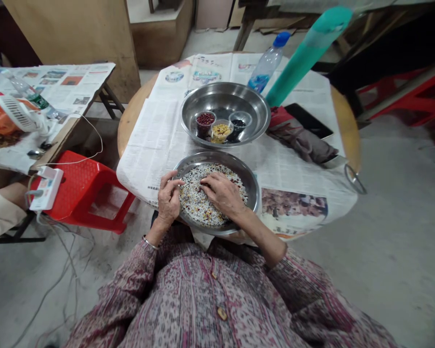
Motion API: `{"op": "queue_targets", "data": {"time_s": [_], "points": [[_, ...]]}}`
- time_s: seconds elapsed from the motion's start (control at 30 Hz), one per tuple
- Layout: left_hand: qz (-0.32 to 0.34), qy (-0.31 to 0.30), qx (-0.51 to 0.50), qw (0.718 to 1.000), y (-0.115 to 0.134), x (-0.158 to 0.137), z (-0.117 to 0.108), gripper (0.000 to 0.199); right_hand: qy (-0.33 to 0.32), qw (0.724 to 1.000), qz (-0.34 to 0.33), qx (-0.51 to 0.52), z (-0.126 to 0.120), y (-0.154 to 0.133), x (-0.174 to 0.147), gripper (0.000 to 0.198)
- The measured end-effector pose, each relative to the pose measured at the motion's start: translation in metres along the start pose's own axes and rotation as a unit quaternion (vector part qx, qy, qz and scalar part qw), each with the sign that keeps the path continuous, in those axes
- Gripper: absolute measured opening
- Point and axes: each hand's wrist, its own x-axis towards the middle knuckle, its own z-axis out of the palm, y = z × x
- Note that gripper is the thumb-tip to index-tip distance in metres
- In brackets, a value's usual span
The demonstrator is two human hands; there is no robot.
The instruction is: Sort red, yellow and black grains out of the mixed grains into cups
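A steel basin (253, 193) of white grains mixed with red, yellow and dark beans (203, 208) stands at the table's near edge. My right hand (224, 194) reaches over it from the right, its fingertips pinched together at the grains. What they grip is too small to make out. At the basin's left rim is my left hand (169, 199), fingers bent but apart, with nothing visible in them. Behind stands a larger steel basin (255, 113) containing a cup of red beans (205, 122), a cup of yellow kernels (221, 131) and a cup of black beans (240, 121).
Newspaper (148, 130) covers the round table. A bottle with a blue cap (266, 67), a green tube-shaped object (304, 58), a folded umbrella (304, 140) and a dark phone (308, 121) lie or stand beyond. Left are a red stool (83, 193), a power strip (46, 188) and a person's leg.
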Motion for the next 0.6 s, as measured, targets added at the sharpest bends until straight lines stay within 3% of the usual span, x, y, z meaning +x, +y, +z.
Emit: {"op": "queue_targets", "data": {"time_s": [0.6], "points": [[0.002,0.008,0.014,1.0,-0.001,-0.002,0.0,0.025,0.007,0.993,0.056,0.102,-0.006,-0.008,-0.015,0.017]]}}
